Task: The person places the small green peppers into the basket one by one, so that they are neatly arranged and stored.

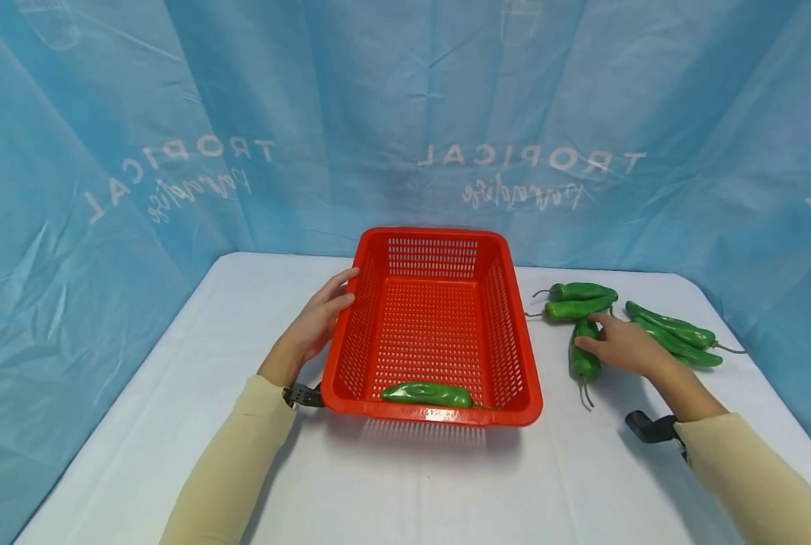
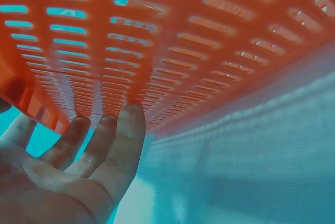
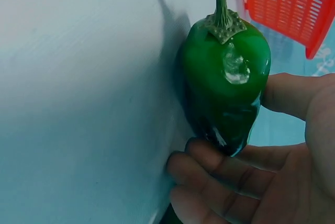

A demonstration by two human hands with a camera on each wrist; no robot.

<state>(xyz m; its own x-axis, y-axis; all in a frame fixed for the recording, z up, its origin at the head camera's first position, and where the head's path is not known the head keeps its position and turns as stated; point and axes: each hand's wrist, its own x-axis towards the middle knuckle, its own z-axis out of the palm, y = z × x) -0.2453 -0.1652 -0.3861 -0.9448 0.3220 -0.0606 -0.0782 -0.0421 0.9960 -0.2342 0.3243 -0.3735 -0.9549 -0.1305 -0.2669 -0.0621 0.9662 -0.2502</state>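
My right hand (image 1: 625, 345) has its thumb and fingers around a long green chili pepper (image 1: 584, 367) lying on the white table. In the right wrist view, that pepper (image 3: 225, 72) shows its stem end upward, with the thumb on one side and the fingertips at its lower tip. At the left side of the red plastic basket (image 1: 532, 378), my left hand (image 1: 316, 322) touches the rim and wall. The left wrist view shows its extended fingers (image 2: 133, 130) against the slotted outer wall. One green chili pepper (image 1: 425, 393) lies inside the basket, along the near wall.
Two green chili peppers (image 1: 578, 309) lie just behind the right hand. Another pair of chili peppers (image 1: 681, 333) lies to its right. A blue printed curtain (image 1: 378, 113) hangs behind and beside the white table (image 1: 446, 492).
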